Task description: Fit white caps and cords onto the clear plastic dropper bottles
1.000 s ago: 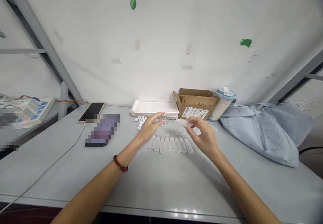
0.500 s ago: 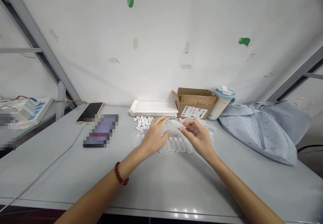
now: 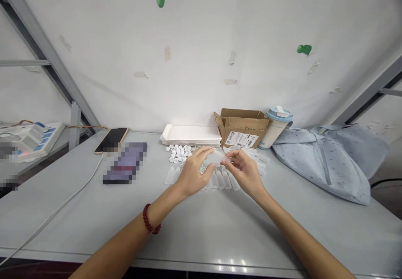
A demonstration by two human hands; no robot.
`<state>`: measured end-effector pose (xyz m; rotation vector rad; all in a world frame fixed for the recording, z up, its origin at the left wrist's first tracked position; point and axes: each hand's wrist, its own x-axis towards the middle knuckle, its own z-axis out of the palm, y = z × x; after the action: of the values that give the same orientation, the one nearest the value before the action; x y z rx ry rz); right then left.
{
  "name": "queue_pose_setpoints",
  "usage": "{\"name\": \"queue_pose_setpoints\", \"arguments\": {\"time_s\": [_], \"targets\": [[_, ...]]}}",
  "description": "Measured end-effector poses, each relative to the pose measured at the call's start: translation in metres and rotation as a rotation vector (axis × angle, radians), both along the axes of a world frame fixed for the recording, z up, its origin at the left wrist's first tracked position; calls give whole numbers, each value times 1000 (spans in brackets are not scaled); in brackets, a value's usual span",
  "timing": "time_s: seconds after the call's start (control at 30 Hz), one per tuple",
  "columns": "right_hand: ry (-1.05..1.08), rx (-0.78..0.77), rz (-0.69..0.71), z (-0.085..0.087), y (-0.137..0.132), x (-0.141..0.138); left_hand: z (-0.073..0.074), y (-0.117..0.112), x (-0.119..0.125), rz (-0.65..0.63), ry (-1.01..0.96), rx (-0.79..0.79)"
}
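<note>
Centre right of the frame, against the wall: an open cardboard box (image 3: 243, 125), flaps up, inside hidden from this angle. Just right of it, a lidded cup (image 3: 276, 130) with a pale blue cap, closed. Left of the box, a flat stack of white trays (image 3: 191, 135). In front of the trays, a loose heap of white caps (image 3: 179, 153) on the grey bench (image 3: 201, 224). Lower, at mid-frame, a row of small clear bottles (image 3: 223, 181) lying side by side, partly covered by both hands.

Half curled, the left hand (image 3: 192, 173), red bead bracelet (image 3: 151, 220) at the wrist, thumb and forefinger pinching one end of a small translucent bottle (image 3: 216, 157). Likewise curled, the right hand (image 3: 244, 171), fingertips closed on the other end, probably at the nozzle. Small translucent bottle raised just above the row, at the centre of the frame.
</note>
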<state>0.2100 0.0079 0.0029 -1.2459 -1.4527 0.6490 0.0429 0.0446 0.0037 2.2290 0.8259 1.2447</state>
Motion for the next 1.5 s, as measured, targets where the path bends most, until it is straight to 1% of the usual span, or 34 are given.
{"name": "queue_pose_setpoints", "arguments": {"time_s": [0.1, 0.27, 0.47, 0.63, 0.8, 1.03, 1.17, 1.33, 1.5], "targets": [[-48, -1, 11, -1, 0, 0, 2, -2, 0, -33, -36, 10], [-39, -18, 94, -3, 0, -1, 3, -7, 1, -77, -27, 51], [-78, -13, 140, -2, -1, 0, -4, -6, 0, -78, 58, 169], [-103, -27, 188, 0, -3, -1, -8, -6, 0, -106, 137, 289], [-67, -16, 161, 0, -2, -2, -8, -7, 1, -87, 168, 318], [-43, -16, 99, -3, -1, -1, -7, -7, 2, -94, 137, 358], [-28, -2, 95, -4, -1, -1, -8, -6, 2, -100, 130, 364], [-22, 9, 98, -3, -1, -3, -10, -4, 1, -47, 105, 380], [4, -18, 83, -1, -2, -5, -6, -5, 2, -13, 138, 398]]}}
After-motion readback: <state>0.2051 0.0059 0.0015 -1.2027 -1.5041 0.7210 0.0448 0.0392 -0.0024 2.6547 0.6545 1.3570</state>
